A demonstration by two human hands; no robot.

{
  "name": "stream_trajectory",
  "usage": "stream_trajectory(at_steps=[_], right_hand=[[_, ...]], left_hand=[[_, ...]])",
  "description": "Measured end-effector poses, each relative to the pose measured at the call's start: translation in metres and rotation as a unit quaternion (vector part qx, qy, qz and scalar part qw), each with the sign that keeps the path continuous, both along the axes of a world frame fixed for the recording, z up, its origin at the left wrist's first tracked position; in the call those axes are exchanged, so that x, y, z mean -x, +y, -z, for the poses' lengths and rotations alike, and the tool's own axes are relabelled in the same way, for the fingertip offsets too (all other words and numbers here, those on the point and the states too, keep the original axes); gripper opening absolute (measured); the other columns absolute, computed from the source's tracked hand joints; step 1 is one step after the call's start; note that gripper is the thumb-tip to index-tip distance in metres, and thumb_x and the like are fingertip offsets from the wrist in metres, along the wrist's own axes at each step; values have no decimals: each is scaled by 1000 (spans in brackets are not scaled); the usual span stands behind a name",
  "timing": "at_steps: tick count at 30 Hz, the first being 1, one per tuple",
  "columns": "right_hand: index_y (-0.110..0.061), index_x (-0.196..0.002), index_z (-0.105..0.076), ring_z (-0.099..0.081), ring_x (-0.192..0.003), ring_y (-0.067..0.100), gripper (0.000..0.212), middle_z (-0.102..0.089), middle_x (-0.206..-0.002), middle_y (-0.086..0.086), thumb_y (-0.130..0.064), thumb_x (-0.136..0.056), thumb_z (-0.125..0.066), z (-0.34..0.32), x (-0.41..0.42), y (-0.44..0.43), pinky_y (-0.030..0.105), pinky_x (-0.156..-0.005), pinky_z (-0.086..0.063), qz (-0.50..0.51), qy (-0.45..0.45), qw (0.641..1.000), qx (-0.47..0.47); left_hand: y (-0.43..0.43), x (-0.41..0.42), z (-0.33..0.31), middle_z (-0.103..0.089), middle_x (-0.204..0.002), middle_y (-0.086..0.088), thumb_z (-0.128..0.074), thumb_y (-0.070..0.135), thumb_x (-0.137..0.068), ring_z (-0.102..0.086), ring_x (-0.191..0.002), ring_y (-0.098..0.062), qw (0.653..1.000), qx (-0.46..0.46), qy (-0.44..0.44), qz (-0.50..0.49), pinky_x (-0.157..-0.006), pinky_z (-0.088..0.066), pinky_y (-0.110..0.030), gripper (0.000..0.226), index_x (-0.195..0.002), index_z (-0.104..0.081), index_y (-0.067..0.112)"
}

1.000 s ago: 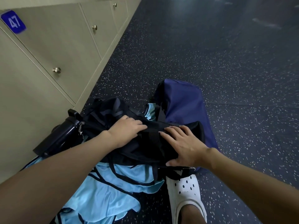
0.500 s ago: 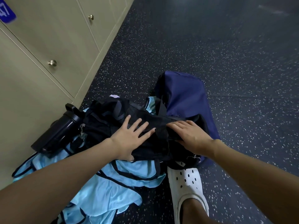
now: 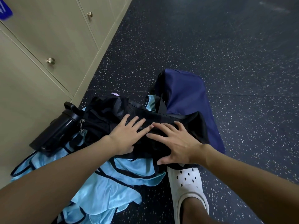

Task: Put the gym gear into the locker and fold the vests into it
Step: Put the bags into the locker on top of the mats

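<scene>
Dark speckled floor (image 3: 226, 62), locker-room aisle. Far left: beige lockers (image 3: 40, 38), visible doors closed, round metal knob (image 3: 51, 60) on the nearest full door, blue number plate (image 3: 4, 12) cut off by the frame edge (digits unreadable).

Next, at the foot of the lockers: black bottle (image 3: 58, 131) lying on its side, cap end pointing away, base resting on cloth. Under and beside it: light-blue vests (image 3: 113, 188) with dark trim, crumpled in a heap on the floor, spilling toward the bottom edge. Unfolded, outside the lockers.

On top of the heap, centre: black bundle (image 3: 103, 113) (bag or garment, cannot tell), metal zip pull (image 3: 81, 125) hanging at its left end, just beside the bottle.

Left hand (image 3: 127, 136) flat on the bundle, palm down, fingers straight and spread, thumb at the near edge. Right hand (image 3: 176, 143) just beside it, also palm down on the black fabric, fingers straight and spread, thumb splayed toward the near edge. Fingertips of the two hands nearly meeting.

Right of centre: navy bag (image 3: 186, 94) on the floor, behind and right of the bundle, touching it, strip of light-blue cloth showing between the two.

Below the right hand: white perforated clog (image 3: 187, 183) on a bare foot, toe at the bundle's near edge.
</scene>
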State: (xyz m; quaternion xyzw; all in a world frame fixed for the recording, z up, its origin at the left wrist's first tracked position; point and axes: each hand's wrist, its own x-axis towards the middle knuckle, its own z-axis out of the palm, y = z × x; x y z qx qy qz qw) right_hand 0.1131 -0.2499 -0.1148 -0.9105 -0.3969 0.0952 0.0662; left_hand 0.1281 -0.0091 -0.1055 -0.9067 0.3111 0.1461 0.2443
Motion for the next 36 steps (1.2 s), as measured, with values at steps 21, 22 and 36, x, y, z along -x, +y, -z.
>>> stream_trajectory(at_steps=[21, 22, 36], right_hand=[[-17, -118, -55, -57, -124, 30, 54, -59, -131, 9, -39, -71, -73, 46, 1, 10, 53, -93, -46, 72, -41, 995, -47], [-18, -118, -55, -58, -122, 28, 49, -60, -130, 7, -36, -75, -69, 45, 0, 8, 51, -92, -45, 78, -35, 994, -69], [-23, -136, -42, -61, -104, 32, 57, -67, -113, 8, -26, -85, -68, 5, -21, -4, 37, -84, -44, 182, 67, 965, -177]], left_hand=[[11, 11, 10, 4, -164, -24, -56, 72, -79, 1, -152, -40, 999, 7, -21, 39, -122, 3, -54, 122, -154, 22, 15], [10, 11, 10, 4, -164, -23, -54, 76, -77, 2, -152, -40, 999, 4, -17, 35, -122, 3, -54, 124, -154, 22, 15], [-8, -16, -32, -67, -75, 5, -59, 8, -84, -58, -73, -22, 981, 165, -90, -53, -83, -23, -25, 22, -105, -55, 14]])
